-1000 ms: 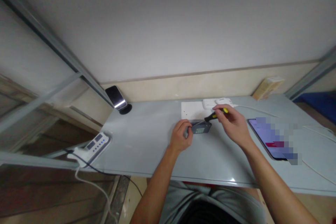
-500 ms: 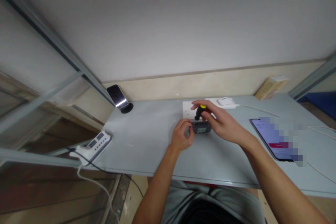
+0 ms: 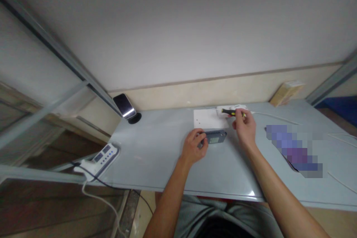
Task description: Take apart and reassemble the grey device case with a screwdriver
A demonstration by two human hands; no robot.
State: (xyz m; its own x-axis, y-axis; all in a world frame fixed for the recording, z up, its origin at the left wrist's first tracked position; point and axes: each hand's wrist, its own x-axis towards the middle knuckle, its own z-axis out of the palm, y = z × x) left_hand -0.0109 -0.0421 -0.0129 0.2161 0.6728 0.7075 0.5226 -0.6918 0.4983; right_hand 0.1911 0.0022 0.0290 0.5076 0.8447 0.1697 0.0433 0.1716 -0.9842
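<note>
Left hand (image 3: 195,146) pinches dark box (image 3: 216,137); right hand (image 3: 245,126) grips screwdriver (image 3: 228,112), clear of it. Apparently screwdriving; box contact calls for screwdriver angled down.

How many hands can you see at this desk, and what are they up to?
2. The left hand grips one end of the dark grey box; the right hand holds the screwdriver, apart from the box. Neither is hidden.

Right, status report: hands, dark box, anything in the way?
Left hand grips dark box by one end. Right hand holds screwdriver, off the box. Nothing visibly blocking; flat white piece just beyond.
</note>
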